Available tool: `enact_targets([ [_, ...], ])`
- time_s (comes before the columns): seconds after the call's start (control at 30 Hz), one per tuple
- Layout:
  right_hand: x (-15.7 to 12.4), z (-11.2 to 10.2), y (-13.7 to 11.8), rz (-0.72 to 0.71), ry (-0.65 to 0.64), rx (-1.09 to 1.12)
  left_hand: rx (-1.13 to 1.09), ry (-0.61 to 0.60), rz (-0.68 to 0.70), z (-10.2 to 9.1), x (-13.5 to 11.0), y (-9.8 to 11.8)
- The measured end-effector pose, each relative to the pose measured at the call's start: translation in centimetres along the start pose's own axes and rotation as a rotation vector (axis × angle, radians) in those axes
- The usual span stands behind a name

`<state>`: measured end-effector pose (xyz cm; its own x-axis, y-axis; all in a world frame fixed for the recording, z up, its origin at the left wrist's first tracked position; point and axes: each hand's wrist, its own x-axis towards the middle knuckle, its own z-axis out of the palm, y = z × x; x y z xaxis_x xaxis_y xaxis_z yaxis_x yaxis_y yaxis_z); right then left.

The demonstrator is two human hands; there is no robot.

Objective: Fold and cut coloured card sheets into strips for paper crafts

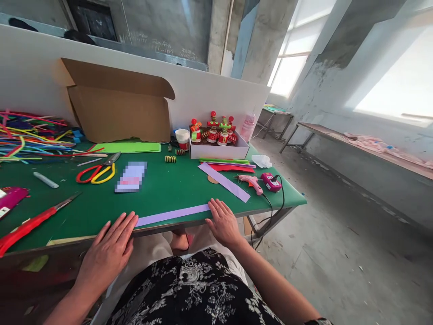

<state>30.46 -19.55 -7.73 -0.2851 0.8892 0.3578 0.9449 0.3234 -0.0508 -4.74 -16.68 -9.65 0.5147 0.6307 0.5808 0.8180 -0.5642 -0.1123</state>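
Observation:
A narrow lilac paper strip (173, 215) lies along the front edge of the green table (176, 189). My left hand (113, 241) rests flat on its left end, fingers stretched out together. On the strip's right end lies my right hand (223, 221), also flat, with its thumb a little apart. Both palms face down, so the strip's two ends are hidden under the fingers. Behind my right hand a wider lilac paper strip (226, 183) lies at a slant, partly over a round brown piece (213, 179).
A pink glue gun (251, 183) and its corded purple box (271, 182) lie at right. A white box (219, 151) holds several red figures. Scissors (96, 174), red-handled scissors (34, 228), a cardboard box (118, 108), pipe cleaners (30, 135) and paper cups (182, 139) occupy the left and back.

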Motion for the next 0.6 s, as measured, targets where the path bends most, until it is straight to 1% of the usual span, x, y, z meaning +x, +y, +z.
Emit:
enact_targets([
  [0.17,-0.7,-0.3,1.3,0.026,0.013,-0.063,0.005,-0.006,-0.008,0.1,-0.1,-0.1],
  [0.33,-1.4,-0.2,2.7,0.057,0.028,-0.078,0.018,0.007,-0.011,0.1,0.0,0.0],
  [0.37,-1.5,-0.2,3.0,0.080,0.026,-0.076,0.020,0.009,-0.009,0.1,0.0,0.0],
  [0.43,-1.3,-0.2,3.0,0.169,0.035,-0.072,0.028,0.011,-0.012,-0.1,0.1,0.1],
  [0.5,-0.5,-0.4,1.9,0.256,0.068,-0.054,0.039,0.006,-0.016,-0.2,0.2,0.2],
  [0.53,0.0,-0.4,0.9,0.266,0.084,-0.034,0.045,0.004,-0.018,-0.2,0.2,0.2],
  [0.57,0.8,-0.5,-0.5,0.237,0.094,-0.003,0.050,0.003,-0.016,-0.2,0.2,0.2],
  [0.6,1.6,-0.5,-2.2,0.167,0.092,0.039,0.053,0.002,-0.013,-0.2,0.1,0.2],
])
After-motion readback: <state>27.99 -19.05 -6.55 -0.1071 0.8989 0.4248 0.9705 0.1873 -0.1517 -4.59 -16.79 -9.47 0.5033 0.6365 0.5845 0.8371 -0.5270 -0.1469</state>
